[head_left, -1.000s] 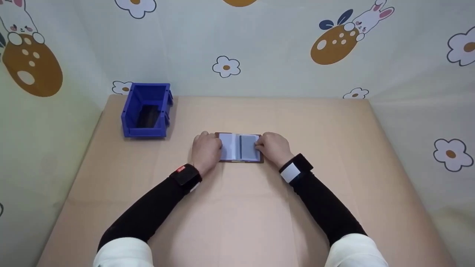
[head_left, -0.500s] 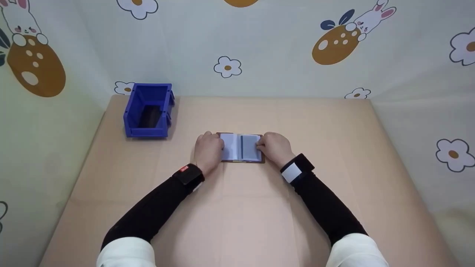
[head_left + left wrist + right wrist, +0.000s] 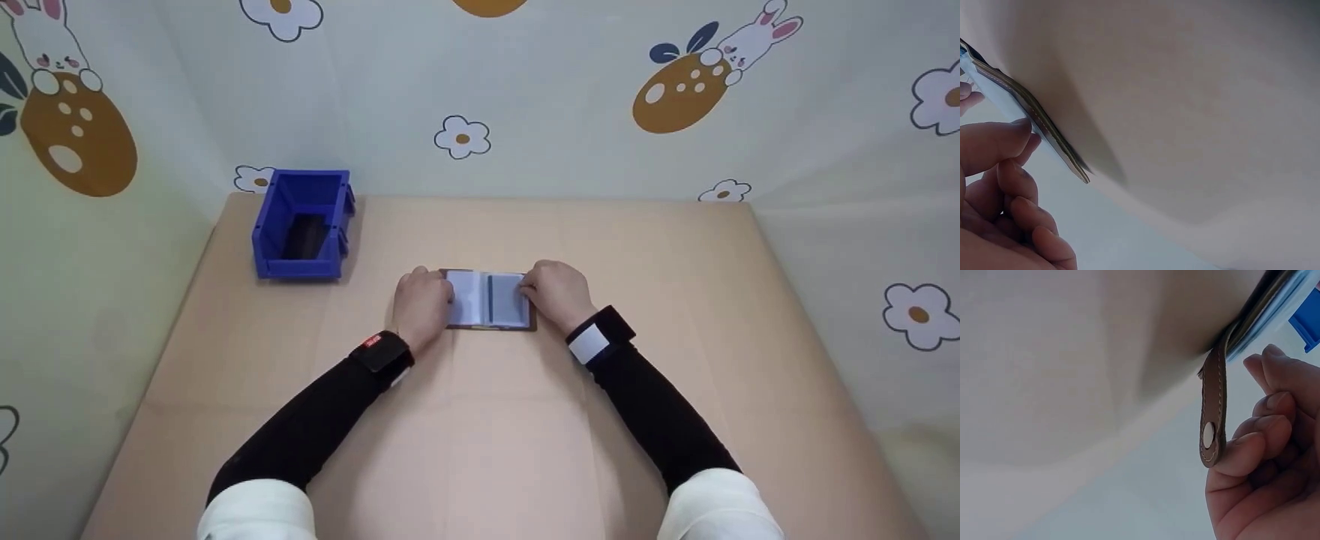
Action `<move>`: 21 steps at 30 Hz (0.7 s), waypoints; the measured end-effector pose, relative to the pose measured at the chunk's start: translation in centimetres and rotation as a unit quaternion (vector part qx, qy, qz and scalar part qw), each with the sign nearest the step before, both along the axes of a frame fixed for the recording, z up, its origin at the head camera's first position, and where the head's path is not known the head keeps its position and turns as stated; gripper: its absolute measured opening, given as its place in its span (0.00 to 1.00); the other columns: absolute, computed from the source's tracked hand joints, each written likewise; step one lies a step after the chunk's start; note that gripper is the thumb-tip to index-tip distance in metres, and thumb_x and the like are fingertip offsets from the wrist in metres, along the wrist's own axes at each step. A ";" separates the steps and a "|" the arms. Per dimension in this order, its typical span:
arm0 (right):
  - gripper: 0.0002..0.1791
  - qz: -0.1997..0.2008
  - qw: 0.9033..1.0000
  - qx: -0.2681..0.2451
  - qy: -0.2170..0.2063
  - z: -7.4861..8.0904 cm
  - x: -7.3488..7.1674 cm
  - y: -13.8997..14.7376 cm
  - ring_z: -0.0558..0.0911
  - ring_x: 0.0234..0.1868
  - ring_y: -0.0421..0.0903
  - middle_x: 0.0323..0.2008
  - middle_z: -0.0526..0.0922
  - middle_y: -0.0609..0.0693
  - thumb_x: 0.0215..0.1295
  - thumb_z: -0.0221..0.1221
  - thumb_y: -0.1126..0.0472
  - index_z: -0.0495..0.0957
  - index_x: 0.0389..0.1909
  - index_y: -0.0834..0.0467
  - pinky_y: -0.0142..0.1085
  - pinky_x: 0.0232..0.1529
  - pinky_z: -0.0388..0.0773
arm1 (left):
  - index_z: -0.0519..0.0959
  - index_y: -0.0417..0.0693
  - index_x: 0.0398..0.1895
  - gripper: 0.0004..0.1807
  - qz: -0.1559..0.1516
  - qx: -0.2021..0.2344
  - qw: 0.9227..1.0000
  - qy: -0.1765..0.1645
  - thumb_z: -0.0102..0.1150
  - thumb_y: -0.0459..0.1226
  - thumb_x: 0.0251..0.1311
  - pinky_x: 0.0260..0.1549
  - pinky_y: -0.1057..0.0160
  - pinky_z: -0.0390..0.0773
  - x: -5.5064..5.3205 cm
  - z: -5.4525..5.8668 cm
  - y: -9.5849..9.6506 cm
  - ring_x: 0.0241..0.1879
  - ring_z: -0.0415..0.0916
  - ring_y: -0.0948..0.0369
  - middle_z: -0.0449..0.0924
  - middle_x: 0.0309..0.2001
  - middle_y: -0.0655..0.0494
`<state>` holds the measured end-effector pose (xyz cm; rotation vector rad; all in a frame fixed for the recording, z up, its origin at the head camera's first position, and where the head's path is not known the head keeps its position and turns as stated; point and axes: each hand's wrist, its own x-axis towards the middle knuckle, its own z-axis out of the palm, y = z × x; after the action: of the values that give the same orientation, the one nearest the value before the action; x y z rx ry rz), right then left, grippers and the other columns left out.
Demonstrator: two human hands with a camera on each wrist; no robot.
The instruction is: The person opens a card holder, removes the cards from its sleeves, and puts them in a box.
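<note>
A brown leather card holder (image 3: 487, 328) lies spread on the table, its clear sleeves (image 3: 466, 296) facing up. A dark strip runs down beside its middle. My left hand (image 3: 422, 307) grips the left edge; the left wrist view shows the thumb (image 3: 999, 143) on the sleeve side and the other fingers curled. At the right edge, my right hand (image 3: 559, 294) pinches the margin of a sleeve with thumb and forefinger. In the right wrist view a stitched strap (image 3: 1214, 402) with a metal snap hangs against the curled fingers. What lies between those fingertips is hard to see.
A blue plastic bin (image 3: 300, 268) stands at the table's back left, with something dark inside. The tan table (image 3: 517, 420) is bounded by patterned cloth walls (image 3: 540, 112) at the back and both sides.
The right hand has risen slightly at the card holder's right edge. The left hand keeps its grip there. The whole head view has shifted a little.
</note>
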<state>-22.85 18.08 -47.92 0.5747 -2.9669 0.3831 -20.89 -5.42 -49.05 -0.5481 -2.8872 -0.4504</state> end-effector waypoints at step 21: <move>0.03 0.031 0.997 0.050 0.049 -0.3 0.2 -0.5 0.83 0.30 0.52 0.24 0.80 0.51 0.55 0.69 0.65 0.87 0.24 0.55 0.47 0.31 0.79 | 0.87 0.47 0.22 0.11 0.001 0.006 1.000 0.005 0.59 0.26 0.53 0.32 0.52 0.68 0.1 -0.1 0.0 0.32 0.71 0.50 0.80 0.27 0.51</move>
<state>-22.68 17.53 -48.23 0.6779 -2.8925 0.2061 -20.82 -5.47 -49.11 -0.5432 -2.8730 -0.4615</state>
